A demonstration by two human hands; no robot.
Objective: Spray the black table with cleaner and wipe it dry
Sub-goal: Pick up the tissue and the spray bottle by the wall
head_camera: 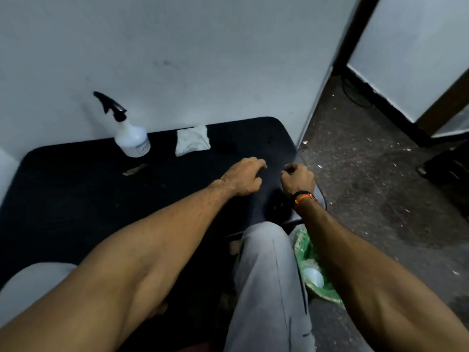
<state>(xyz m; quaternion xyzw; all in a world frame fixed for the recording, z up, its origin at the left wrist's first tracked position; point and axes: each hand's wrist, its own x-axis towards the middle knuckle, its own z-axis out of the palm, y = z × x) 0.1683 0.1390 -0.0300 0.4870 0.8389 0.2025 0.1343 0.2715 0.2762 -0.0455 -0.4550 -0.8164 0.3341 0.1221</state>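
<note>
The black table (76, 199) stands against a white wall. A white spray bottle (132, 139) with a black trigger head stands upright at the table's far edge. To its right lies a folded white cloth (192, 141). My left hand (243, 177) hovers over the table's right part, fingers loosely curled and apart, holding nothing. My right hand (298, 179) is by the table's right edge, fingers closed; whether something small is pinched in them is unclear. Both hands are well short of the bottle and the cloth.
A small brownish scrap (134, 170) lies on the table in front of the bottle. To the right, a speckled grey floor (380, 186) with debris. A green bag (312, 265) holding a white object sits by my grey-trousered leg (269, 288). A dark door frame (355, 41) at far right.
</note>
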